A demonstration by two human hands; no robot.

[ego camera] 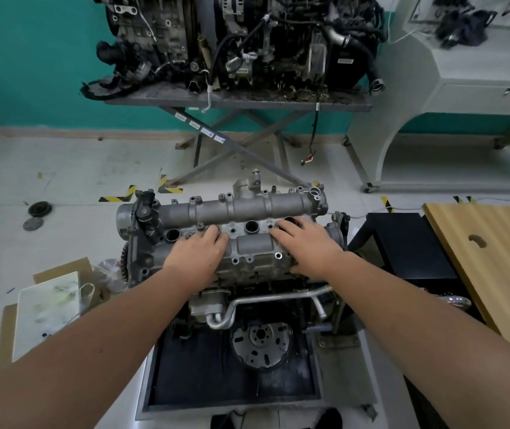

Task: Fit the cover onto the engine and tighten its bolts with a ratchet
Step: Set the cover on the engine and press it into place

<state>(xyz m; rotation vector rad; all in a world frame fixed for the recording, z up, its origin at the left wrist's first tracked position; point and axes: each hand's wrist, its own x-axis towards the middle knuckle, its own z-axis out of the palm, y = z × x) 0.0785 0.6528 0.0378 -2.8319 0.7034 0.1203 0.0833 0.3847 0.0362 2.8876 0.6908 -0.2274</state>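
The cover point(241, 233) sits atop the engine point(247, 292) at frame centre, apparently being seated. The left hand point(199, 253) and right hand point(304, 244) lie flat on it, fingers extended, pressing and grasping nothing, likely to align the bolt holes. No ratchet is visible. A wooden board point(492, 252) lies at 3 o'clock, a second engine point(235, 41) at 12.

Both bare forearms reach forward and converge on the cover point(247, 239). The left hand point(199, 253) lies palm-down on its left part, fingers straight. The right hand point(308, 243) lies flat on its right part, fingers spread.
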